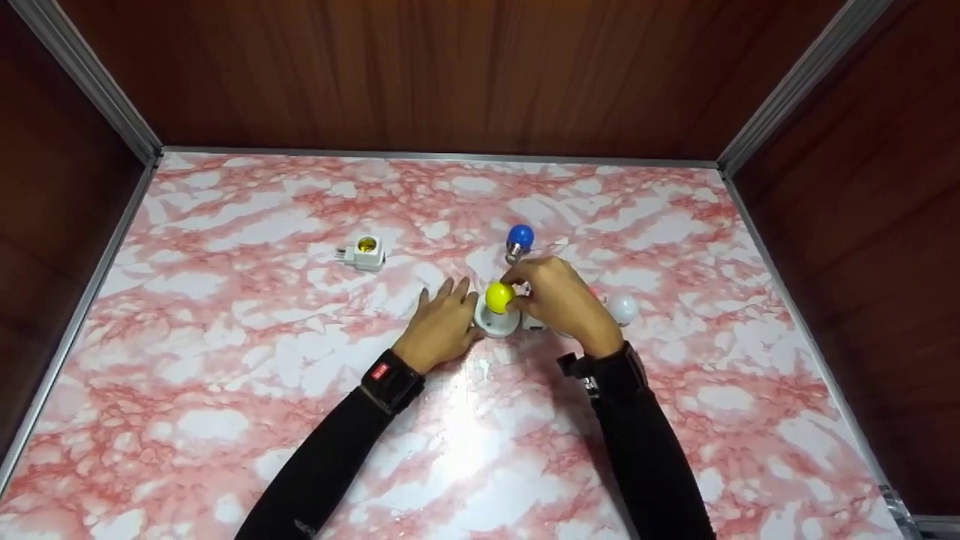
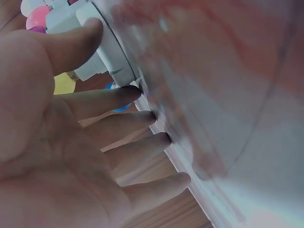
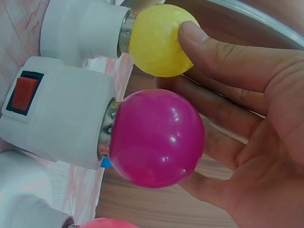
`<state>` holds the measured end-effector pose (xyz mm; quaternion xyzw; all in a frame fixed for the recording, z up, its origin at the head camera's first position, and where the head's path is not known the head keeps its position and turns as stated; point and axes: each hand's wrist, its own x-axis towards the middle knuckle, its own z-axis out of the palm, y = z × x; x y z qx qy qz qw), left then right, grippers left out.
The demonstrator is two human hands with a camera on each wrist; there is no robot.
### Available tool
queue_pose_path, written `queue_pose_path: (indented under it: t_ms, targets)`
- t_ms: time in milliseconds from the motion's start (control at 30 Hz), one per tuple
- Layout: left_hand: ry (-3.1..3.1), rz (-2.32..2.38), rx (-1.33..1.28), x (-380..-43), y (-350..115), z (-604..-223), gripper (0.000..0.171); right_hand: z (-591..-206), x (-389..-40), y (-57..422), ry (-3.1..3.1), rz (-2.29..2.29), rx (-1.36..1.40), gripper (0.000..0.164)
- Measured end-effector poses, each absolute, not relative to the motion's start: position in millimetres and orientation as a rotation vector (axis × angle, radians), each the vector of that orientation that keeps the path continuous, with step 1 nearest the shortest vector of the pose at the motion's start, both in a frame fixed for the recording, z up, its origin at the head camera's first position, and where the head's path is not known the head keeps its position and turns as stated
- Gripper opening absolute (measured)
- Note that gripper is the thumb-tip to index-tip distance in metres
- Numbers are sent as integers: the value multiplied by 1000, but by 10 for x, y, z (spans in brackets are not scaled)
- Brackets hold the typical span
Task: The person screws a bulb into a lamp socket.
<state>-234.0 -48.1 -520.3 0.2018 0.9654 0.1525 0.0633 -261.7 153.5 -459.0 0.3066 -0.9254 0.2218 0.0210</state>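
Observation:
My right hand (image 1: 561, 298) pinches a yellow light bulb (image 1: 499, 298) between thumb and fingers. The bulb stands upright in a round white bulb holder (image 1: 496, 325) on the table; in the right wrist view its metal collar (image 3: 126, 31) shows at the holder's mouth. My left hand (image 1: 442, 326) steadies the holder's base, thumb on one side and index fingertip at the other, its remaining fingers spread on the tabletop. Close beside the right hand, a magenta bulb (image 3: 156, 137) sits in a white socket with a red switch (image 3: 23, 92); the right hand mostly hides this pair in the head view.
A blue bulb (image 1: 520, 238) lies behind the holder. Off to the left is a white plug-in socket (image 1: 369, 256) with its prongs pointing left. A white bulb (image 1: 622, 309) and a pinkish-red bulb (image 3: 108, 223) are right of the hands. Wood-look walls (image 1: 420, 75) enclose the marbled table.

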Motion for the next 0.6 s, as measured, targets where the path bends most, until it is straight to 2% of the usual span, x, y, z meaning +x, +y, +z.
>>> queue_pose_path:
  t_ms: [600]
  targets:
    - [2970, 435, 632, -2333, -467, -5217, 65, -4604, -2650, 1522, -2930, 780, 930, 22]
